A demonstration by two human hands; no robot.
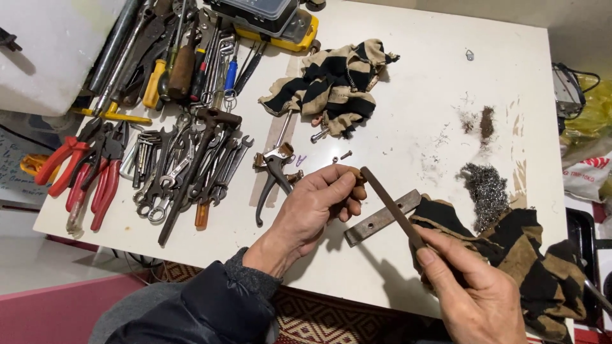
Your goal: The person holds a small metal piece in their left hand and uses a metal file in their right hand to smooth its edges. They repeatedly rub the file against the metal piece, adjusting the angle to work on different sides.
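My left hand [317, 202] is closed on a small brown part [354, 175] held at its fingertips, above the white table [408, 114]. My right hand [475, 290] grips the handle end of a dark metal file [389, 202], whose tip rests against that small part. Just below the file a flat metal bar with holes [381, 218] lies on the table. A black-and-tan striped cloth [516, 248] lies under my right hand.
Spanners [185, 172], red-handled pliers [89, 169] and screwdrivers [172, 64] crowd the table's left side. A second striped cloth [338, 83], a black brake lever [274, 175], steel wool [488, 191], loose screws [341, 157] and metal filings [484, 121] lie around. A yellow case [280, 28] sits at the back.
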